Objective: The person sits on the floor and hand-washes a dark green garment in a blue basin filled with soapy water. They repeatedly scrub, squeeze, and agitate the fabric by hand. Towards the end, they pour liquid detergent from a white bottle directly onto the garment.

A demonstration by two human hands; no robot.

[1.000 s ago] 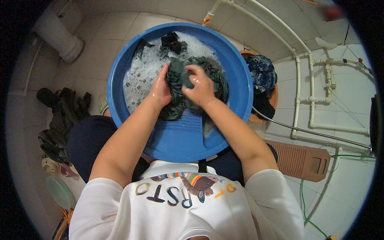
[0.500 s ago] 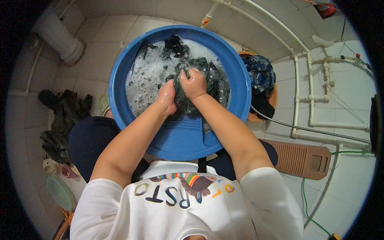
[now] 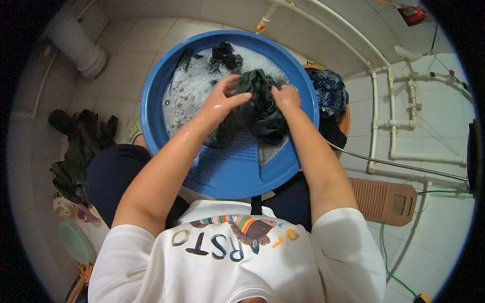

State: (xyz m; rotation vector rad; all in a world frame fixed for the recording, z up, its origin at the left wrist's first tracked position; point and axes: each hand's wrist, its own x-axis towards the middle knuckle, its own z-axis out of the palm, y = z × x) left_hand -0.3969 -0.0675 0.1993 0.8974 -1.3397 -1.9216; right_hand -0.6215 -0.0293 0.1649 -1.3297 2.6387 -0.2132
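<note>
- Left hand (image 3: 218, 103) is gripping the dark wet garment (image 3: 257, 108) w/ fingers curled over its top left edge; grip pressed onto the cloth, thumb side towards the suds.
- Right hand (image 3: 286, 97) is pinching the same garment at its upper right, fingers closed into the folds.
- Garment is bunching between the two grips & hanging down below them onto the ribbed slope at the basin's near side.
- All this is sitting inside a round blue basin (image 3: 166, 76) w/ soapy water (image 3: 189, 93) to the left of the left grip.
- More dark cloth (image 3: 225, 55) is lying in the suds just beyond both grips.
- Brown washboard (image 3: 386, 199) is lying on the tiled floor, well off to the right of the right grip.
- Heap of dark clothes (image 3: 81, 141) is lying on the floor, far left of the left grip.
</note>
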